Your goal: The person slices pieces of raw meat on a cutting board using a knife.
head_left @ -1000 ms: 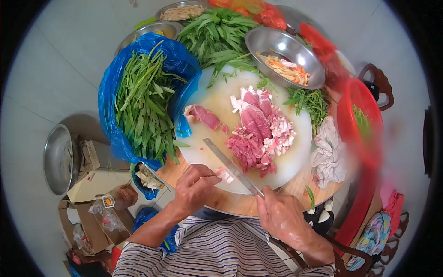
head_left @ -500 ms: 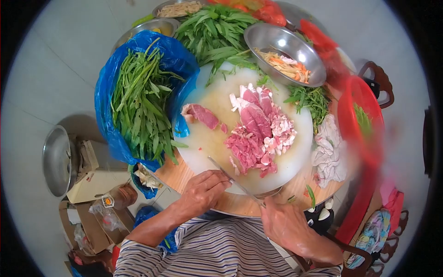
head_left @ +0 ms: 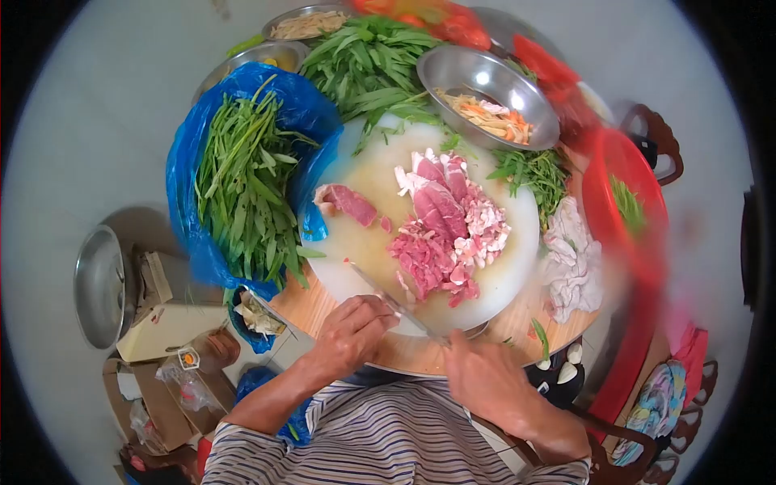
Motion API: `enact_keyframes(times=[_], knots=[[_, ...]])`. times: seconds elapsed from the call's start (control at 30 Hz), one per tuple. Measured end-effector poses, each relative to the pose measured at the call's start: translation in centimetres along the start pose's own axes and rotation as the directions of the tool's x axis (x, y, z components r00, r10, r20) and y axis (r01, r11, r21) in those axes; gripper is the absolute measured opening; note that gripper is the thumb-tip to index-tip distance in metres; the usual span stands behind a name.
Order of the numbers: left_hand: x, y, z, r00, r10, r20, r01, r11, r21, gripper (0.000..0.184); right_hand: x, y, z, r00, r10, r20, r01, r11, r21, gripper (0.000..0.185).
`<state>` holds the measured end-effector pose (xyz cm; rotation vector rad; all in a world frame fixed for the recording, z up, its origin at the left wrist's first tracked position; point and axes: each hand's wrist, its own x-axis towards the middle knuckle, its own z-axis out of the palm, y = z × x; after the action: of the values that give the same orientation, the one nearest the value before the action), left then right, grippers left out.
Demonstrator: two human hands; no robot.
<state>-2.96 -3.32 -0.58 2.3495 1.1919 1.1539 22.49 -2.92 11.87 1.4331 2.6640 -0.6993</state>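
Note:
A round white cutting board (head_left: 343,279) carries a pile of sliced and chopped meat (head_left: 436,222) and a separate strip of meat (head_left: 347,204) to its left. My right hand (head_left: 489,380) is closed round the handle of a knife (head_left: 388,299), whose blade points up and left over the board's near edge. Curled beside the blade, the fingers of my left hand (head_left: 353,333) press down at the near edge of the board. Whatever lies under those fingers is mostly hidden. A small pale meat piece lies just beyond the blade.
Leafy greens fill a blue bag (head_left: 184,182) at left, with more greens (head_left: 368,61) behind the board. A steel bowl (head_left: 517,85) of shredded food stands at back right. At right are a crumpled cloth (head_left: 574,259) and a red basin (head_left: 596,190). Boxes (head_left: 174,323) stand at lower left.
My left hand has moved right and up, against the knife. The blade now lies lower and flatter, and a small meat piece has shifted toward the pile. The view has shifted slightly.

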Motion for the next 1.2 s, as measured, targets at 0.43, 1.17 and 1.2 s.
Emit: enact_keyframes(times=[0.43,1.17,1.2], knots=[[-0.2,-0.3,-1.4,0.997,-0.021,-0.075,0.020,1.000,-0.007,0.039,0.7,-0.6,0.5,0.999,-0.004,-0.049,0.008,0.997,0.074,0.020],[1.1,0.1,-1.6,0.997,0.027,0.073,-0.030,0.999,0.040,0.033,1.4,-1.1,-0.5,0.992,0.006,0.126,-0.012,0.999,0.047,0.018],[1.1,0.0,-1.6,0.996,0.036,0.076,-0.039,0.999,0.033,0.033,1.8,-1.3,0.1,0.995,0.010,0.099,-0.016,0.998,0.065,0.019]])
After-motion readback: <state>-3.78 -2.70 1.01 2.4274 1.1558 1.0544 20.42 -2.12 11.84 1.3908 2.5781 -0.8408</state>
